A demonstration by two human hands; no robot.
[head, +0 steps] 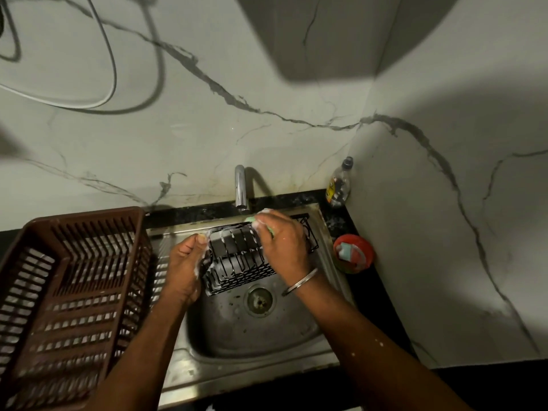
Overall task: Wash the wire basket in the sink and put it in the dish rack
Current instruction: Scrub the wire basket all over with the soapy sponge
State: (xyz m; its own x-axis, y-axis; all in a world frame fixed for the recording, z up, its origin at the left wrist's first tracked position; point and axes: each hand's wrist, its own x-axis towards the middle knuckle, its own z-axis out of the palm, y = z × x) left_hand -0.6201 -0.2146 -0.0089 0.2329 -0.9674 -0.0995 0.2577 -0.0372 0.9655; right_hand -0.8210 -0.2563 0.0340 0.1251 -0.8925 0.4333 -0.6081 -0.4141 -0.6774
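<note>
Marble-veined walls backed the sink (252,333), where the left hand (185,259) gripped one end of the soapy wire basket (237,262) and the right hand (281,241), just beyond, pinched a green sponge (252,220) against its rim. Scrubbing looked underway; rinsing and the move to the dish rack (83,216), left of that grip, remained.

The wire basket (240,259) is over the sink (267,336), behind the drain (260,301). The left hand (185,262) holds its left end. The right hand (281,244) lies over its right part and grips a sponge (251,218) at its far edge. The tap (240,188) stands behind the sink and the dish rack (68,292) lies to its left. At its right a tub (353,253) sits on the counter, with a bottle (339,185) behind it in the corner.
</note>
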